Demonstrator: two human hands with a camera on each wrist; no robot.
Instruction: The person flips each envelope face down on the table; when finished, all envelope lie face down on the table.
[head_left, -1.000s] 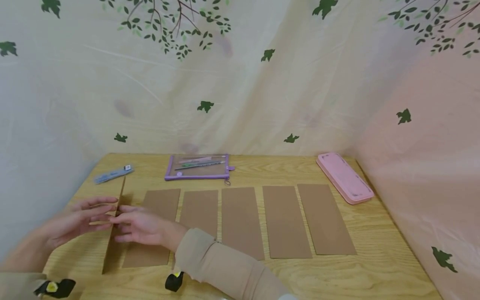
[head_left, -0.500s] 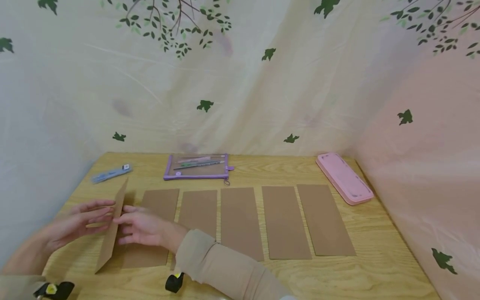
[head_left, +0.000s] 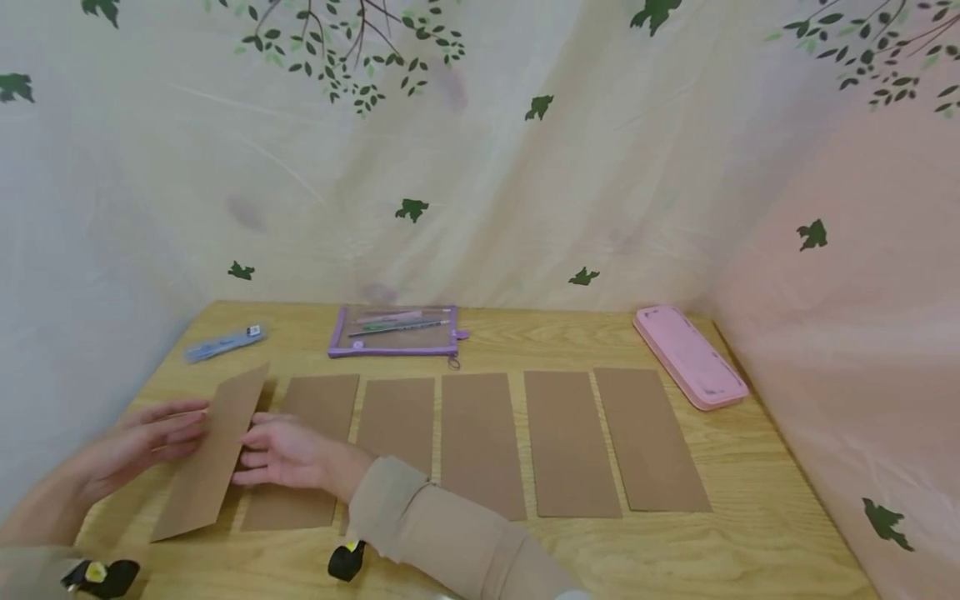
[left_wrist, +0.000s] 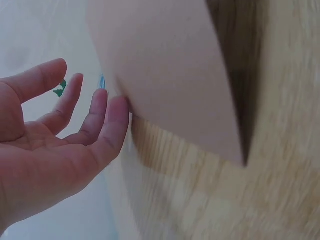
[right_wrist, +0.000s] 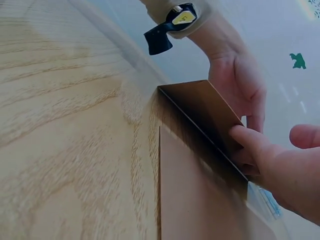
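Note:
A rectangular piece of brown cardboard point(head_left: 213, 458) leans at a slant at the table's left, its lower long edge toward the right. My left hand point(head_left: 127, 450) is at its raised left edge; in the left wrist view the fingertips point(left_wrist: 119, 107) touch that edge, thumb held apart. My right hand point(head_left: 292, 450) is at the other side, its index finger point(right_wrist: 245, 135) against the underside and the thumb point(right_wrist: 305, 136) lifted away. Beside it another flat cardboard piece point(head_left: 318, 400) lies partly behind my right hand.
Several more cardboard pieces point(head_left: 573, 446) lie flat in a row to the right. Along the back are a blue packet point(head_left: 225, 343), a clear purple-edged zip pouch point(head_left: 393, 343) with pens, and a pink case point(head_left: 690, 354). Leaf-printed curtains point(head_left: 487, 167) surround the wooden table point(head_left: 772, 500).
The cardboard piece has gone from standing almost on edge to leaning left, its broad face now showing. My left hand has moved slightly left with it; my right hand has hardly moved.

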